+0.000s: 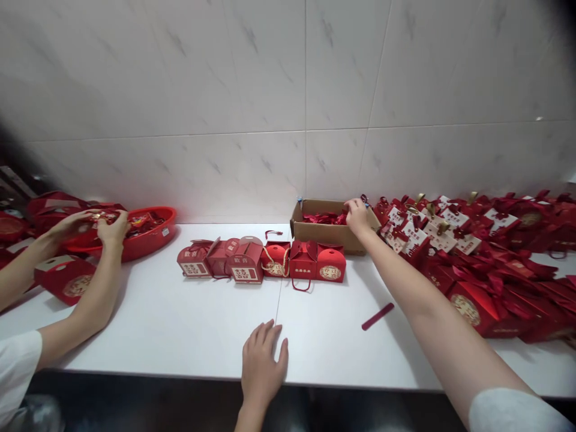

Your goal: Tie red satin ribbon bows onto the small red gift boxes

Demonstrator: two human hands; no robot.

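My left hand (263, 360) lies palm down at the table's front edge, fingers stretched out and holding nothing. My right hand (357, 216) reaches over the right side of a cardboard box (328, 233), its fingers bent down and close together; what they grip, if anything, is hidden. Inside that box lie dark red ribbon pieces (324, 218). Just in front of it stands a row of red gift boxes: a round-patterned one (330, 264), one with a cord handle (276, 259) and a larger one with a pale character print (246, 261).
Finished-looking red gift boxes with ribbons (468, 240) crowd the right side. A dark red strip (378, 317) lies on the white table (180, 330). At left, a co-worker's hands (112, 227) hold something above a red basin (153, 243), beside an open red box (67, 279).
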